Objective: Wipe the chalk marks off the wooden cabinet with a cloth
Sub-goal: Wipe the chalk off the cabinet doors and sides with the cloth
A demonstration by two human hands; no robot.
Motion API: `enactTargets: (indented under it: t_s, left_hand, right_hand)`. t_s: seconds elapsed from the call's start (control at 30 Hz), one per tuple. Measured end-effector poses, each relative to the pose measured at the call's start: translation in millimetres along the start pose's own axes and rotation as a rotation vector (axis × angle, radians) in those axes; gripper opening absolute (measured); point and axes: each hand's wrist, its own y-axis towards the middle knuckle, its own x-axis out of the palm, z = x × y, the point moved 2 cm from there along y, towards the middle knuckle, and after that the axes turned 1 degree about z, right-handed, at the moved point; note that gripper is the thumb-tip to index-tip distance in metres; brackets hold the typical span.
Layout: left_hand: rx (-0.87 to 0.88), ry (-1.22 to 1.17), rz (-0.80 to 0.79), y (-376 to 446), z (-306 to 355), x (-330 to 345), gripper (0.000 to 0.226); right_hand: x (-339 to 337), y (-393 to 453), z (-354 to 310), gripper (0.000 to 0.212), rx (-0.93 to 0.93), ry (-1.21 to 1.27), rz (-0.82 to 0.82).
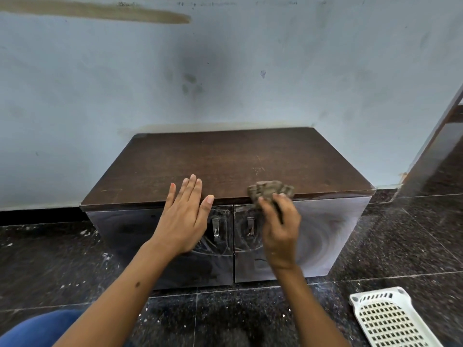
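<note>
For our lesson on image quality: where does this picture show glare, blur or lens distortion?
Head view: glossy cabinet doors reflect light; right hand gripping the cloth looks slightly motion-blurred; the wide-angle lens bows the floor lines; left hand is sharp.

We see the dark speckled tile floor [250, 316] carrying a low wooden cabinet [225, 156] against the wall, just ahead of both hands. Our left hand [184, 216] and right hand [280, 229] reach over it. A white perforated basket [390, 321] lies on the floor, right of our right hand.
</note>
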Motion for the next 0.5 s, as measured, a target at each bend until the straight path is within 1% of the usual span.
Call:
enactTargets:
  t_s: [0.1,0.13,0.2,0.27,0.3,0.37,0.43,0.47,0.5]
  left_hand:
    - [0.015,0.023,-0.012,1.0,1.3,3.2,0.090]
    - [0.021,0.030,-0.009,0.7,2.7,4.1,0.092]
    - [0.029,0.040,-0.005,0.3,6.3,5.2,0.094]
    - [0.039,0.043,-0.003,0.6,10.5,6.7,0.093]
    - [0.042,0.044,0.000,0.9,12.5,7.8,0.093]
    - [0.043,0.040,0.000,2.3,16.9,10.5,0.094]
    - [0.041,0.032,-0.004,4.4,21.3,13.7,0.095]
    - [0.039,0.029,-0.008,5.0,23.4,15.0,0.095]
    - [0.037,0.026,-0.012,5.3,25.0,15.8,0.095]
  right_hand:
    - [-17.4,7.8,36.5,0.033,0.170,-0.047,0.108]
    - [-20.2,7.7,41.4,0.030,0.215,-0.048,0.129]
    - [-18.3,6.9,39.3,0.013,0.266,-0.050,0.158]
    - [-6.7,4.0,23.6,0.004,0.277,-0.032,0.145]
    - [0.3,2.4,11.6,0.006,0.258,-0.013,0.119]
    - [12.0,-0.1,-18.1,0.019,0.184,0.046,0.028]
    - [17.7,-3.7,-40.3,0.023,0.008,0.066,-0.089]
    - [16.9,-4.1,-43.2,0.024,-0.077,0.052,-0.111]
    - [14.3,-2.2,-39.6,0.026,-0.115,0.044,-0.106]
